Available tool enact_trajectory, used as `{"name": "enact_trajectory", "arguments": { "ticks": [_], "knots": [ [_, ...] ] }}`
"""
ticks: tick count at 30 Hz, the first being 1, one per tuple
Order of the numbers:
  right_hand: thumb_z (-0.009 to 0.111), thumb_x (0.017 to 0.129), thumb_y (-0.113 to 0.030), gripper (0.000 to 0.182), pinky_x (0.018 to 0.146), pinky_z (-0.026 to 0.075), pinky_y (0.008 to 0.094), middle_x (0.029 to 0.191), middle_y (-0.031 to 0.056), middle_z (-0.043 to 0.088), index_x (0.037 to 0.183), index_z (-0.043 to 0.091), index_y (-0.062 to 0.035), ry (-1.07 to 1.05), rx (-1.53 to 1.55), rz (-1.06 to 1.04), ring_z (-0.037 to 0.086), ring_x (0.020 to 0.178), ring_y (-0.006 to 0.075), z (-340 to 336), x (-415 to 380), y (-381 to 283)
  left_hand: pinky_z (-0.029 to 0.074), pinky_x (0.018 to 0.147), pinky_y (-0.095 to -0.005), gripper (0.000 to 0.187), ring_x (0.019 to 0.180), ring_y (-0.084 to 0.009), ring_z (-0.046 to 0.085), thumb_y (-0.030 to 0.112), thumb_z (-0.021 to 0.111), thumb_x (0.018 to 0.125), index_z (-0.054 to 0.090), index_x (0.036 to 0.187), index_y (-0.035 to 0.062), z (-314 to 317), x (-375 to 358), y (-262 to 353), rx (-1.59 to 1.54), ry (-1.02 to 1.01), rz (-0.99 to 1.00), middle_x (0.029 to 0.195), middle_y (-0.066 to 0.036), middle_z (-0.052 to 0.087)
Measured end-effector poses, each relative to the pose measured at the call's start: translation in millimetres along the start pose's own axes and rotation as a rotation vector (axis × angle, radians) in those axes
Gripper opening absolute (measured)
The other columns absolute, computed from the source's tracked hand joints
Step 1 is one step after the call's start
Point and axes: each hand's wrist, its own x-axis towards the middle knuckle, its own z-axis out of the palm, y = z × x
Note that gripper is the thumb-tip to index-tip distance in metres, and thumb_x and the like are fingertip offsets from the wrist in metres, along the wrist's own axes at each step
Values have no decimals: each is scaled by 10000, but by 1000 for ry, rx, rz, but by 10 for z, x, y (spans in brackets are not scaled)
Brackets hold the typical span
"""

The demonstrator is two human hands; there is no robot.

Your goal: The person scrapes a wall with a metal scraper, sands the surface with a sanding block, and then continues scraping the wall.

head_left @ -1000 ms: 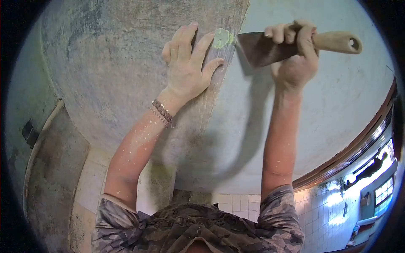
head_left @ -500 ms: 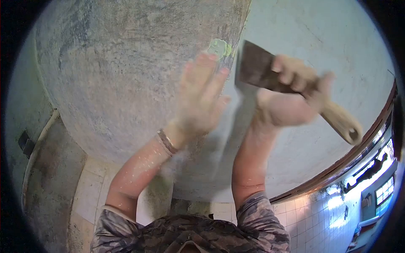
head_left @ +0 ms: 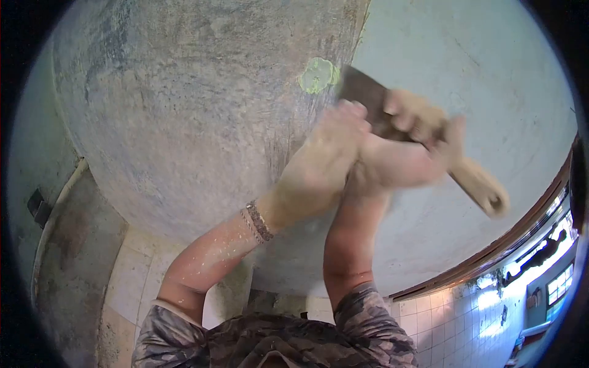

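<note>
My right hand (head_left: 417,144) is wrapped round a wide scraper (head_left: 366,92) with a dark metal blade and a wooden handle that sticks out to the lower right. The blade points up and left. My left hand (head_left: 325,147) is beside the lower part of the blade, its blurred fingertips bent near the blade and my right wrist. What they hold, if anything, cannot be made out. Just left of the blade's tip, a pale green patch (head_left: 318,76) marks the grey wall.
A rough grey wall surface (head_left: 184,92) meets a smooth pale green one (head_left: 466,73). White tiles (head_left: 448,319) lie at the lower right, near a window (head_left: 559,283). At the left a grey slab (head_left: 76,257) has a pale edge.
My left hand has moved right, away from the green patch and up to the scraper, its fingers now bent. My right hand and the scraper have shifted slightly left.
</note>
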Motion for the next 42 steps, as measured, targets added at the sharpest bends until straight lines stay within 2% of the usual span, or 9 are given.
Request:
{"name": "enact_trajectory", "arguments": {
  "ticks": [4, 6, 7, 21, 24, 26, 28, 30, 42],
  "knots": [
    [353, 999, -290, 410, 575, 378, 323, 571, 3, 296, 629, 295, -121, -116, -240, 7, 350, 540, 154, -47, -3, 3, 377, 1095, -504, 419, 1297, -413, 477, 8, 539, 850, 545, 1255, -101, -32, -41, -14, 211, -10, 15, 1359, -267, 509],
    [347, 1003, -265, 390, 562, 383, 336, 575, 17, 309, 647, 306, -110, 0, 176, 59, 353, 537, 168, -9, 1, -111, 386, 1091, -499, 417, 1287, -402, 490, 25, 545, 847, 559, 1248, -90, -63, -27, 26, 198, -64, 53, 1346, -249, 528],
    [345, 1007, -277, 393, 562, 384, 336, 579, 8, 297, 648, 305, -120, 35, -311, -110, 345, 540, 159, 17, -27, -16, 386, 1091, -499, 417, 1287, -402, 490, 25, 545, 847, 559, 1248, -90, -45, -20, 15, 199, -63, 55, 1346, -249, 528],
    [368, 981, -239, 355, 517, 383, 330, 543, 2, 269, 654, 306, -114, -106, -101, -6, 357, 511, 146, -43, -62, 58, 370, 1103, -506, 402, 1304, -409, 469, 33, 524, 857, 550, 1225, -128, -68, -104, -24, 232, -86, 33, 1354, -282, 503],
    [361, 988, -243, 354, 517, 384, 330, 546, -1, 254, 664, 309, -111, 75, -257, -17, 354, 508, 151, -20, -94, 68, 363, 1109, -502, 394, 1316, -401, 457, 26, 514, 862, 553, 1223, -126, -35, -124, 22, 218, -28, -58, 1366, -266, 500],
    [354, 992, -246, 355, 525, 386, 324, 538, 17, 313, 669, 320, -104, -9, -114, 59, 356, 509, 152, 11, -72, 82, 361, 1111, -500, 398, 1318, -399, 455, 26, 511, 863, 548, 1228, -128, -41, -137, 8, 227, -49, -26, 1371, -261, 499],
    [366, 979, -231, 339, 526, 385, 321, 546, 35, 345, 670, 319, -101, -147, -374, -108, 365, 508, 156, -60, -62, 64, 359, 1113, -499, 402, 1320, -397, 453, 26, 508, 864, 543, 1233, -130, -61, -115, -1, 244, -56, 2, 1375, -255, 498],
    [364, 975, -195, 322, 533, 397, 329, 555, 40, 344, 674, 316, -91, 30, 0, 38, 376, 507, 160, -45, -58, 80, 363, 1111, -499, 397, 1314, -398, 460, 33, 502, 868, 545, 1227, -131, -91, -74, 24, 218, -103, 6, 1376, -256, 497],
    [458, 956, -266, 417, 577, 349, 322, 592, -9, 238, 611, 252, -153, -110, -242, 49, 303, 567, 149, 63, -122, 81, 368, 1108, -499, 394, 1304, -402, 469, 9, 547, 843, 567, 1223, -92, -85, -133, -29, 212, -15, -19, 1359, -252, 512]
  ]
}}
